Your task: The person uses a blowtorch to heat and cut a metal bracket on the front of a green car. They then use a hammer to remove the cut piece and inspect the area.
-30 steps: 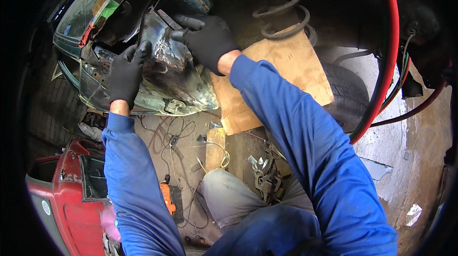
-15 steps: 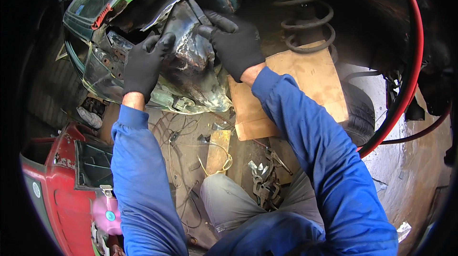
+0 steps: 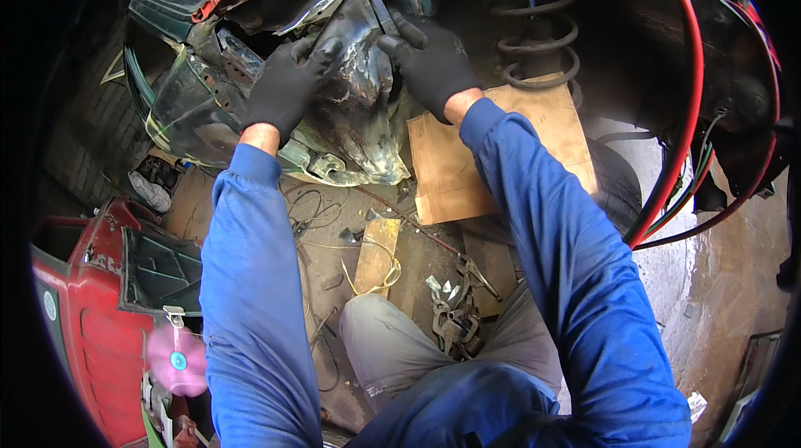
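Note:
A bent sheet-metal body panel (image 3: 357, 52), scorched and bare in places, stands in the opened corner of a dark green car body (image 3: 188, 106). On its left edge my left hand (image 3: 292, 88), in a black glove, is closed with thumb and fingers. My right hand (image 3: 435, 66), gloved alike, grips the panel's upper right edge beside a narrow upright metal strip (image 3: 384, 14). Fingertips of both hands are partly hidden behind the metal. Below my hands the panel flares out to a crumpled lower lip (image 3: 334, 166).
A coil spring (image 3: 542, 46) hangs right of my hands, above cardboard (image 3: 501, 156) and a tire (image 3: 616, 177). A red hose (image 3: 692, 72) arcs down the right. Locking pliers (image 3: 455, 323), a wooden board (image 3: 378, 252) and wires lie below. Left stands a red car part (image 3: 108, 314) with a pink disc (image 3: 177, 360).
The whole view has shifted, so the hands and panel appear slightly farther right. Both hands keep their hold on the panel, and its position against the car body looks about the same.

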`<state>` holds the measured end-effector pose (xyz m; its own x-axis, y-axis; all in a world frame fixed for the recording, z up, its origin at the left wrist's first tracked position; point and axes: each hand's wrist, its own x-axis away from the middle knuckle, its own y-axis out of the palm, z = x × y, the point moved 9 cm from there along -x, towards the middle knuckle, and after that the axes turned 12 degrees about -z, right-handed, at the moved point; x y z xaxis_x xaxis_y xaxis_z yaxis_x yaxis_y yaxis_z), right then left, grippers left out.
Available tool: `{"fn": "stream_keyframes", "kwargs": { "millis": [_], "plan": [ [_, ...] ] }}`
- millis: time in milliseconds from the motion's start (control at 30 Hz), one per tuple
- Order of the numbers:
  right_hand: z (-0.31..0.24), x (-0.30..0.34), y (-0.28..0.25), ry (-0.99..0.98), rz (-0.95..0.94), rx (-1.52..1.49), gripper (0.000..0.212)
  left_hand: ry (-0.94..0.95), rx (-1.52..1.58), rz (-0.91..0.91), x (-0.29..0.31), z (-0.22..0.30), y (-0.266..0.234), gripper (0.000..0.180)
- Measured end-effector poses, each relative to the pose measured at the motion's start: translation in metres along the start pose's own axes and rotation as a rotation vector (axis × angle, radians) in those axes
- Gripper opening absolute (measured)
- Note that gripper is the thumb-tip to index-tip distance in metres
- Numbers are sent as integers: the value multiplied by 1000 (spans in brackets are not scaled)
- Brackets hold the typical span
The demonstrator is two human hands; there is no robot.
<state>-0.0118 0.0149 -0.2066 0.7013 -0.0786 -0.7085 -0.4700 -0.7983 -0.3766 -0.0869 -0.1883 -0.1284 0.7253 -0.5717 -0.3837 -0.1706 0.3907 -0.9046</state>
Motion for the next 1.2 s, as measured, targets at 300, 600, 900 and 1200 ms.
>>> {"fn": "stream_keyframes", "kwargs": {
  "millis": [300,600,900,1200],
  "plan": [
    [34,-3,-6,175,-66,-148,54,-49,-60,-18,9,50,-3,93],
    [27,12,-4,168,162,-204,41,-116,24,274,14,69,11,101],
    [24,8,0,205,134,-285,36,-303,95,239,8,76,13,105],
    [23,12,3,227,215,-202,43,-230,77,325,3,78,13,103]
  ]
}}
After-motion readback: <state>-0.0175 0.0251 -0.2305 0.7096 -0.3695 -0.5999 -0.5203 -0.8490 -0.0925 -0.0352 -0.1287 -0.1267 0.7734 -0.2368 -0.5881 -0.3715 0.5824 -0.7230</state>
